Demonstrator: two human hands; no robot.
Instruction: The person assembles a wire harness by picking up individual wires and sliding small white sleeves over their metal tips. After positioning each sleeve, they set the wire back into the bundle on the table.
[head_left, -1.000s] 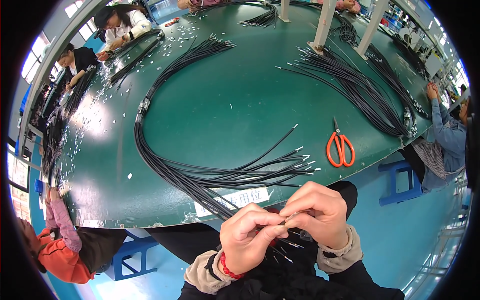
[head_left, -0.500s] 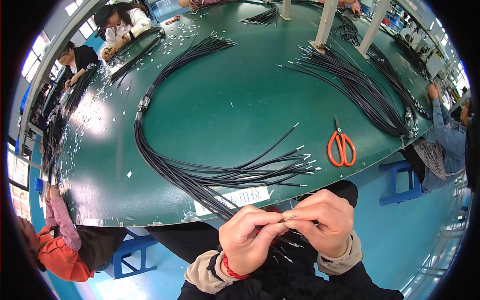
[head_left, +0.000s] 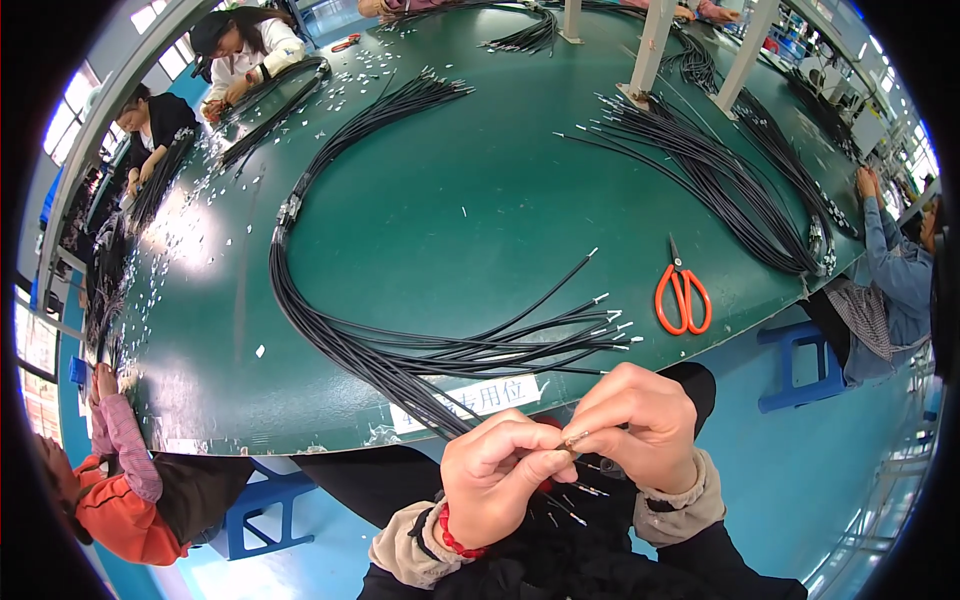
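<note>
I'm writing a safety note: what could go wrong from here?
The orange-handled scissors lie near the edge of the green table and might fall. The small piece pinched between left hand and right hand could slip. The black cable bundle runs to the edge; a tug might drag it.

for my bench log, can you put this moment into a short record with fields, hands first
left grip: thumb and forefinger pinching a small thin piece
right grip: fingertips on the same piece
piece identity: too small to tell
main cable bundle: black, curved, running behind the left grip at the near edge
second bundle: black, right side, loose ends toward the middle
scissors: red handles, lying right of the main bundle, blades pointing away, untouched
surface: green table
seating: blue stool at right
</note>
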